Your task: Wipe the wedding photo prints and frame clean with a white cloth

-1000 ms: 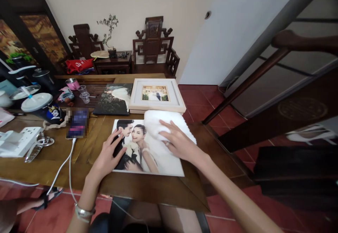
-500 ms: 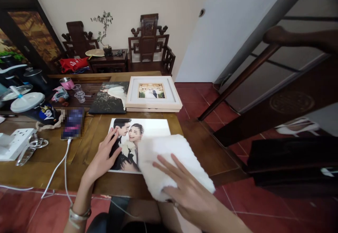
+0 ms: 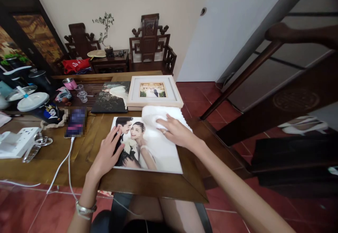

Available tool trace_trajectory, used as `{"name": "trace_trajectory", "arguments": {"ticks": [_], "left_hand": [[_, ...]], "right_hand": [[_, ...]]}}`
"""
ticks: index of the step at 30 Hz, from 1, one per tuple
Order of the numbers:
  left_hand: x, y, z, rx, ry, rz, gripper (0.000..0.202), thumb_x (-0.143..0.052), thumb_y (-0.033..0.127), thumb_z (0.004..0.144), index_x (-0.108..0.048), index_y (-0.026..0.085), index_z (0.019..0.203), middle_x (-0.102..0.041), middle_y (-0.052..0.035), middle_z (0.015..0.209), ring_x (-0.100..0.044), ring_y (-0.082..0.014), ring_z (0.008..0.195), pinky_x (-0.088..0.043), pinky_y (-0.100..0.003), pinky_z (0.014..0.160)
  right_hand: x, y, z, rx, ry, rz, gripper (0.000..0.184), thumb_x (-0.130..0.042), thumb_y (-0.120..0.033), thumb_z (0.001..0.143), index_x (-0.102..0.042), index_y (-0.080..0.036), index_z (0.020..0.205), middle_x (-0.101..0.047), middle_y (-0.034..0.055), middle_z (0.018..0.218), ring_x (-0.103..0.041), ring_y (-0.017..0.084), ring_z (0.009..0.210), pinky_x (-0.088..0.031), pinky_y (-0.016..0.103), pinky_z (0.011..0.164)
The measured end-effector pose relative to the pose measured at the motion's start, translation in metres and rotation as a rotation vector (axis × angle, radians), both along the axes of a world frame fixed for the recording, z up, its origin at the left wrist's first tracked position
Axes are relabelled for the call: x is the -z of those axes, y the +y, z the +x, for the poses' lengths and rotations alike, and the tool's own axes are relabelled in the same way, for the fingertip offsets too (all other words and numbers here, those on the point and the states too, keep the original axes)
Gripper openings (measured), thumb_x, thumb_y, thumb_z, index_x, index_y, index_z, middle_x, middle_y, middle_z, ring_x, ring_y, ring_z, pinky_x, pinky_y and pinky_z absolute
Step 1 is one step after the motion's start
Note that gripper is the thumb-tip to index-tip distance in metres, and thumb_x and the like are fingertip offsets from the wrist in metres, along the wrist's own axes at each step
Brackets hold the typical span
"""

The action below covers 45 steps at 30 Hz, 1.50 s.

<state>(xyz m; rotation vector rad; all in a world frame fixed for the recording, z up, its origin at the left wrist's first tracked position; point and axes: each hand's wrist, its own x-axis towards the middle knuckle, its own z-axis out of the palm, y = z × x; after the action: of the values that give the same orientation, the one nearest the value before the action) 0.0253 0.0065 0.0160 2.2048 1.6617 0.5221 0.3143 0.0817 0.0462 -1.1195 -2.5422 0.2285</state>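
Photo (image 3: pixel 151 148), cloth (image 3: pixel 151 115) atop, red bag (image 3: pixel 71 66) txt (image 3: pixel 79 64) illeg.

Left hand (image 3: pixel 107 153) spread on left side of photo print (image 3: pixel 167 157). Right hand (image 3: pixel 177 130) on white cloth (image 3: pixel 151 114), covering print's upper right corner. Framed picture (image 3: pixel 169 88) just beyond, on wooden table (image 3: pixel 87 167).

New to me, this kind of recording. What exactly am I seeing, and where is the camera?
There's no machine here: these are a person's bare hands, seen by a camera worn on the head, looking forward and down. The left hand lies spread on the left part of a large photo print of a couple. The right hand holds a white cloth over its upper right part. Beyond, on the same wooden table, lie a dark picture and a pale framed picture.
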Motion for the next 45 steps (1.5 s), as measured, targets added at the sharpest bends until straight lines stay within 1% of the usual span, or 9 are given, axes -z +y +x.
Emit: {"name": "trace_trajectory", "arguments": {"ticks": [5,8,14,18,26,29,33,40,45], "left_hand": [[0.004,0.001,0.002,-0.042,-0.064,0.007,0.052,-0.027,0.04,0.102,-0.019,0.031,0.153,-0.026,-0.0084,0.159,-0.021,-0.0247,0.147,-0.025,-0.054,0.114],[0.007,0.003,0.002,-0.056,-0.064,0.008,0.052,-0.026,0.037,0.102,-0.02,0.029,0.153,-0.027,-0.0089,0.159,-0.022,-0.0246,0.147,-0.026,-0.053,0.114],[0.005,0.003,0.004,-0.046,-0.049,0.033,0.052,-0.028,0.036,0.101,-0.022,0.029,0.152,-0.028,-0.0096,0.159,-0.024,-0.026,0.146,-0.029,-0.054,0.112],[0.001,0.003,0.004,-0.051,-0.031,0.007,0.052,-0.029,0.038,0.101,-0.023,0.028,0.152,-0.026,-0.0091,0.159,-0.023,-0.0255,0.147,-0.029,-0.054,0.112],[0.001,0.003,0.0,-0.023,-0.058,0.007,0.051,-0.028,0.039,0.101,-0.026,0.029,0.151,-0.027,-0.0081,0.159,-0.022,-0.0255,0.147,-0.026,-0.055,0.113],[0.003,0.003,0.001,-0.045,-0.06,0.012,0.052,-0.029,0.038,0.101,-0.026,0.028,0.151,-0.027,-0.0088,0.159,-0.022,-0.0254,0.147,-0.026,-0.054,0.114],[0.004,0.003,0.003,-0.066,-0.078,0.01,0.052,-0.029,0.037,0.1,-0.028,0.026,0.151,-0.028,-0.0092,0.159,-0.023,-0.0254,0.147,-0.025,-0.054,0.115],[0.0,0.001,0.006,-0.082,-0.071,0.001,0.05,-0.03,0.038,0.1,-0.029,0.028,0.15,-0.028,-0.0082,0.159,-0.024,-0.0267,0.147,-0.027,-0.057,0.112],[-0.001,0.002,0.005,-0.045,-0.05,-0.008,0.051,-0.029,0.038,0.101,-0.026,0.028,0.151,-0.026,-0.0084,0.159,-0.021,-0.0262,0.147,-0.027,-0.057,0.112]], "right_hand": [[0.013,-0.02,-0.002,-0.026,0.009,0.081,0.034,-0.041,0.001,0.079,-0.059,-0.016,0.103,-0.069,0.0149,0.106,-0.052,0.031,0.128,-0.037,0.06,0.106],[0.018,-0.064,-0.001,-0.079,0.0,0.098,0.034,-0.045,0.002,0.074,-0.063,-0.014,0.099,-0.061,0.0206,0.127,-0.039,0.034,0.138,-0.03,0.064,0.111],[0.018,-0.145,-0.001,-0.172,0.062,0.11,0.033,-0.048,0.004,0.065,-0.066,-0.019,0.079,-0.053,0.0156,0.142,-0.028,0.033,0.143,-0.026,0.065,0.113],[0.014,-0.133,-0.001,-0.215,0.093,0.029,0.034,-0.05,0.001,0.064,-0.068,-0.02,0.085,-0.052,0.0139,0.143,-0.032,0.032,0.141,-0.025,0.063,0.114],[0.014,-0.017,-0.011,-0.105,0.011,0.037,0.039,-0.046,-0.001,0.079,-0.065,-0.014,0.11,-0.07,0.0142,0.115,-0.042,0.031,0.136,-0.028,0.062,0.113],[0.017,0.002,-0.014,-0.04,0.008,0.071,0.041,-0.044,0.0,0.079,-0.062,-0.013,0.114,-0.068,0.0162,0.118,-0.043,0.031,0.136,-0.03,0.061,0.111],[0.018,-0.026,-0.013,-0.052,-0.01,0.099,0.042,-0.043,0.002,0.077,-0.064,-0.011,0.111,-0.066,0.0192,0.121,-0.041,0.033,0.136,-0.03,0.063,0.111],[0.022,-0.137,-0.006,-0.173,0.073,0.072,0.031,-0.053,0.0,0.068,-0.071,-0.019,0.085,-0.053,0.0164,0.142,-0.031,0.035,0.141,-0.022,0.066,0.114],[0.018,-0.139,-0.007,-0.225,0.096,0.024,0.035,-0.052,-0.001,0.068,-0.071,-0.02,0.09,-0.052,0.0138,0.143,-0.032,0.032,0.141,-0.022,0.063,0.115]]}}
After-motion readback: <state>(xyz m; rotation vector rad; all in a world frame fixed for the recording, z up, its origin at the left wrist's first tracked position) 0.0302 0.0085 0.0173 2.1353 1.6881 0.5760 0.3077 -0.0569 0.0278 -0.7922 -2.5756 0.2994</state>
